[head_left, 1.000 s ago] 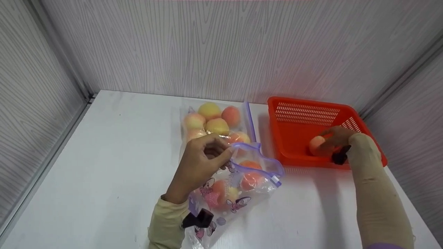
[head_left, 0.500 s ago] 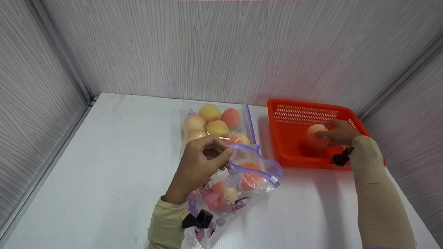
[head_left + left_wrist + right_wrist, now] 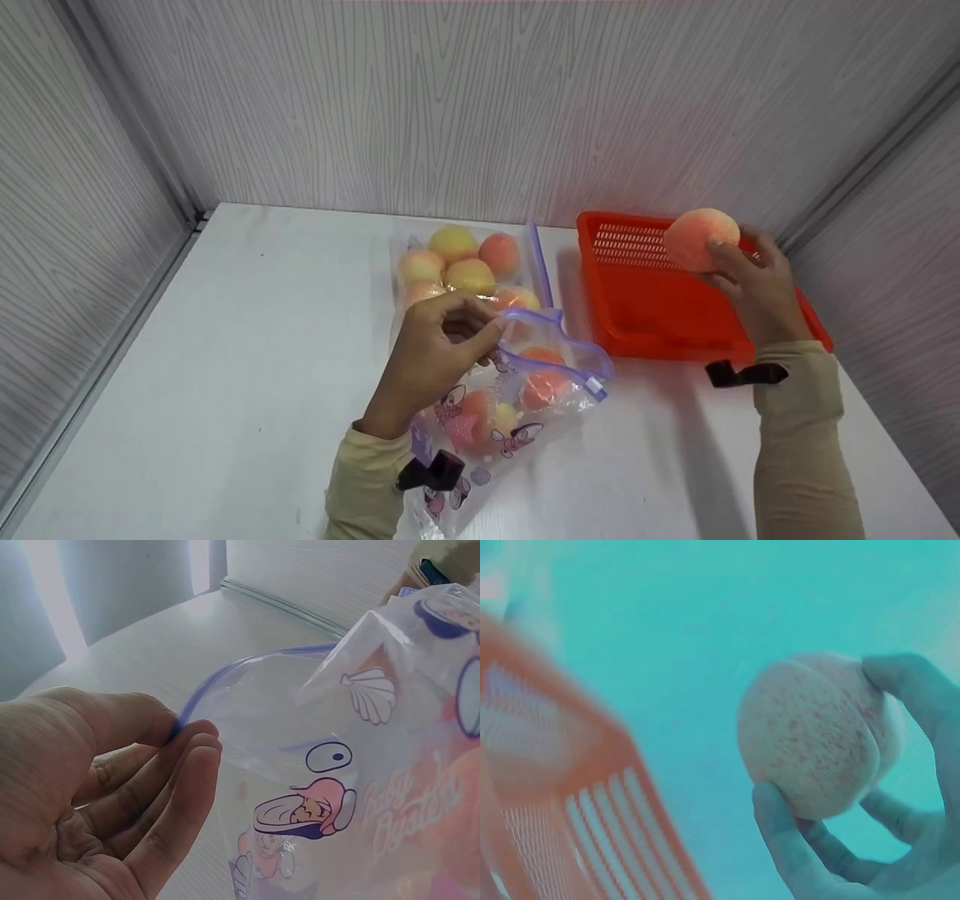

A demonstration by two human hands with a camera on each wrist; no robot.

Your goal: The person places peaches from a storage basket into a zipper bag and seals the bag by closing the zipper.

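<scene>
My left hand [image 3: 442, 352] pinches the purple-edged rim of a clear zip bag [image 3: 517, 442] between thumb and fingers. The left wrist view shows that rim [image 3: 225, 675] and cartoon prints on the plastic. The bag's mouth gapes, and several peaches [image 3: 544, 390] lie inside. My right hand [image 3: 757, 277] holds a peach [image 3: 697, 238] above the red basket [image 3: 604, 330]. In the right wrist view, thumb and fingers grip the peach [image 3: 817, 735] from opposite sides, its crease visible. Part of the bag's near side is hidden behind my left forearm.
Behind the first bag lies a second zip bag [image 3: 545, 274] with several peaches [image 3: 452, 244] in it. The red basket stands to the right, close to the back wall [image 3: 420, 105]. White table surface [image 3: 247, 322] extends on the left.
My right hand has lifted the peach up out of the red basket, and it is now above the basket's back rim. My left hand and the bag have stayed in place.
</scene>
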